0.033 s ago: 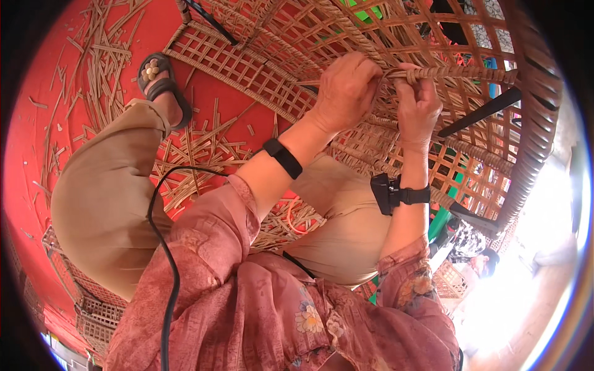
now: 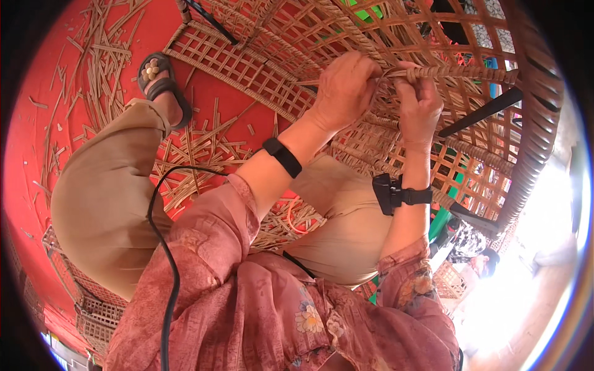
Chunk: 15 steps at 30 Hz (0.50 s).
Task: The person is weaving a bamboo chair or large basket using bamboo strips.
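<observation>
Brown cane lattice (image 2: 356, 36), far right
Right hand (image 2: 422, 104) pinches a wrapped bar (image 2: 464, 73); left hand (image 2: 346, 88) curls alongside — its hold hidden, unclear.

A brown open-lattice wicker piece (image 2: 377, 133) spreads across the upper right, its wrapped bar (image 2: 470, 73) reaching toward the thick rim (image 2: 539, 99).

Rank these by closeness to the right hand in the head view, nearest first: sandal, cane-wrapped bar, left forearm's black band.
1. Cane-wrapped bar: touching the right hand.
2. Left forearm's black band: lower left of that hand.
3. Sandal: farthest out, to the left.
</observation>
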### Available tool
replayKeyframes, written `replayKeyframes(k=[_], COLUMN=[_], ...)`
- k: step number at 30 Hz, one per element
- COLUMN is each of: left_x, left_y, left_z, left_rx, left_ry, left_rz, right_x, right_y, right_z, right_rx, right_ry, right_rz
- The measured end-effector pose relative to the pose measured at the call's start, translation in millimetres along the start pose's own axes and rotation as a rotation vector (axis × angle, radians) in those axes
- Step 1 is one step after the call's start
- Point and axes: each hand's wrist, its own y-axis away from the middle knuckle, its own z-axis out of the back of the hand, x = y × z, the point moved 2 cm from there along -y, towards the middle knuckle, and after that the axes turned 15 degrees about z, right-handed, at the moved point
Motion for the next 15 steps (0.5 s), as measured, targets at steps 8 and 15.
replayKeyframes(k=[8, 15], left_x=[35, 43], left_y=[8, 8], left_z=[-8, -14], left_rx=[-0.007, 0.269], left_ry=[-0.047, 0.271], left_rz=[0.095, 0.455], right_x=[-2, -7], right_y=[1, 2], right_z=[-4, -2], right_rx=[0.039, 0.047], right_ry=[-0.075, -0.072], right_rz=[-0.056, -0.127])
